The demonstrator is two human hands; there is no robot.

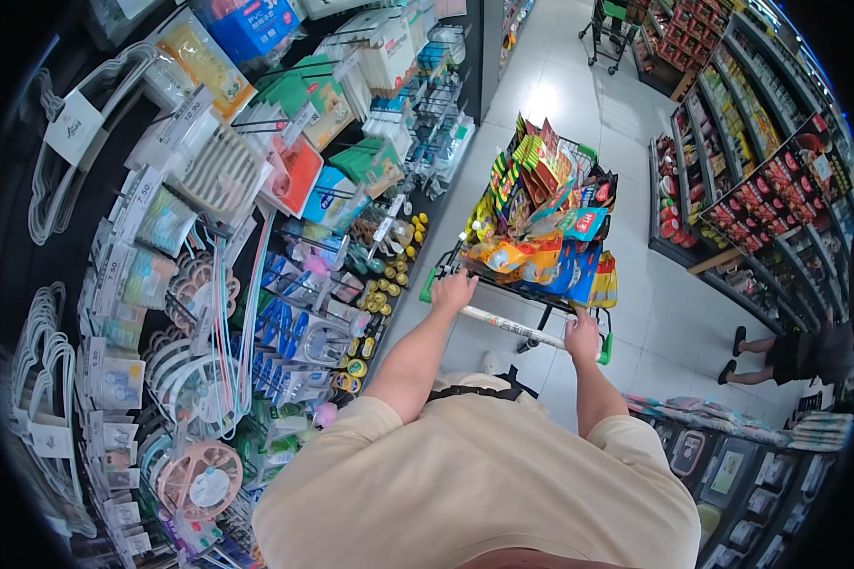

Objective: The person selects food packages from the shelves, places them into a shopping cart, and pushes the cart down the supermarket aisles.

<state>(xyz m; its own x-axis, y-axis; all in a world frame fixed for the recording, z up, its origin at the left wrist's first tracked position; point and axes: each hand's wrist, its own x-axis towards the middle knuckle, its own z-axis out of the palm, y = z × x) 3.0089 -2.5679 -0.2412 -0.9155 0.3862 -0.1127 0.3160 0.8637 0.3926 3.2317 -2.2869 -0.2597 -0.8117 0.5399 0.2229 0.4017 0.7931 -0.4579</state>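
Both of my hands are on the white handlebar [514, 327] of a shopping cart with green end pieces. My left hand [453, 291] grips the bar near its left end. Close to the right end, my right hand [582, 335] is closed around it. In front of them, the cart basket is heaped with colourful packaged goods [541, 204]. Orange bags [517, 258] lie at the near side, beside blue packets [577, 269] and a yellow and red packet [604, 281]. The packages hide most of the basket.
On the left, a tall rack carries hangers [52, 398], round drying racks [204, 479] and several packaged household goods. Shelves of packaged food [778, 190] line the right. Another cart [612, 33] stands farther up the tiled aisle [626, 123]. A person's legs [754, 360] show at right.
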